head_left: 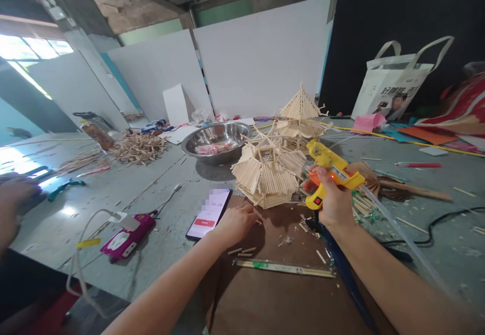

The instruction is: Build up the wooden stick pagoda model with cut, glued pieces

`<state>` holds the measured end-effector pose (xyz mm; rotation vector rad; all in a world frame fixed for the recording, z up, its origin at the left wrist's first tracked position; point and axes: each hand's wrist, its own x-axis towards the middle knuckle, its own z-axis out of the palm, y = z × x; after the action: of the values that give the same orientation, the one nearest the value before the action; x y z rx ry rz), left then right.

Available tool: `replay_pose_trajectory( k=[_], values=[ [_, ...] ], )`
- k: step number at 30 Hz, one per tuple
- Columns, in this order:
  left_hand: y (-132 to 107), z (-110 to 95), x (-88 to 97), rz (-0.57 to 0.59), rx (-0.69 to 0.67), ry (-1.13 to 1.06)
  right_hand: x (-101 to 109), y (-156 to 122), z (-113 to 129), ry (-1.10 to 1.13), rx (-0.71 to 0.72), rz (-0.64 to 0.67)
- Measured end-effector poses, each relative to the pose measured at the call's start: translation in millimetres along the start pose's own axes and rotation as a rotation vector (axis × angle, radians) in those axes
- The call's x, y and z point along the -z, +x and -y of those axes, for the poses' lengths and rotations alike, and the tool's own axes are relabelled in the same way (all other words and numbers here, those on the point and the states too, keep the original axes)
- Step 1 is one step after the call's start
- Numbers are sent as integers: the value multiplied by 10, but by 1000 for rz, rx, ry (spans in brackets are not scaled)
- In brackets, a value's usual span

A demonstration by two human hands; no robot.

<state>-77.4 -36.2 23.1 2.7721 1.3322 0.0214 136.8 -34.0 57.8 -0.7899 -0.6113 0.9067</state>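
My right hand (333, 201) grips a yellow hot glue gun (335, 165) with an orange trigger, a lit red light and a clear glue stick trailing from its back. The gun's front end is close to the right side of a roof-like model made of wooden sticks (269, 171). In front of that model, my left hand (238, 221) rests low over the brown board (265, 299), fingers curled together. Whatever is at its fingertips is too small to make out. Behind stands a second stick model with a pointed roof (301, 105).
A phone (209, 213) lies left of my left hand. Beyond are a magenta power strip (129, 236), a steel bowl (215, 143) and a stick pile (138, 148). Packaged sticks (284, 268) lie in front. A black cable (428, 234) runs right. Another person's hand (18, 198) is far left.
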Motion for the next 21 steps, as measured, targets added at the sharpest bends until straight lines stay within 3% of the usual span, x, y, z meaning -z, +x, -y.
replay_pose_trajectory(
  k=[10,16,21],
  values=[
    [44,-41,82,91,75,-90,9,-7,-9,-15,1,21],
    [56,-65,124,161,76,-25,13,-15,-2,-18,1,25],
    [-23,-79,267,172,138,16,19,-6,-4,-26,6,50]
  ],
)
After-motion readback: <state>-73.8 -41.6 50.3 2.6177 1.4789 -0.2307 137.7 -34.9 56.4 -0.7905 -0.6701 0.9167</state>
